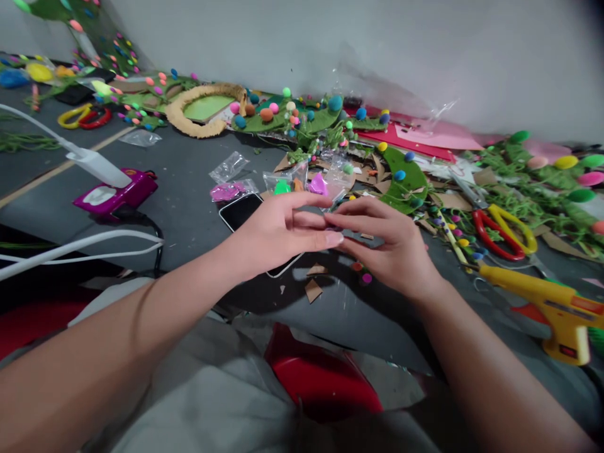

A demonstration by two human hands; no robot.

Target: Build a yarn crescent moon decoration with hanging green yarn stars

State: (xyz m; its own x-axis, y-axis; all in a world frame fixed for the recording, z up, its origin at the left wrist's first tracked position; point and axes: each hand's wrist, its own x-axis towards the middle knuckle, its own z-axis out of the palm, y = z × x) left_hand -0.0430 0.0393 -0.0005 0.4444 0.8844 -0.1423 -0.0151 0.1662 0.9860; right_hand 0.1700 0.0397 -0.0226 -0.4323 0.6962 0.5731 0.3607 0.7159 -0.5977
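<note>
Matte dark-grey tabletop (189, 165), pale wall (283, 38) behind. Our left hand (271, 238) and right hand (397, 245) meet at bent fingertips, perhaps steadying something tiny; what they grasp we cannot tell. One white-rimmed black phone (240, 211) lies beneath the left. We count two red-and-yellow-handled scissors (85, 116), one yellow plastic glue gun (561, 308), likely placed for reach.

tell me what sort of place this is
Probably a craft workspace, though I can't tell whether at home or in a workshop: a yellow glue gun, scissors near it and cut cardboard scraps lie on the dark table.
</note>
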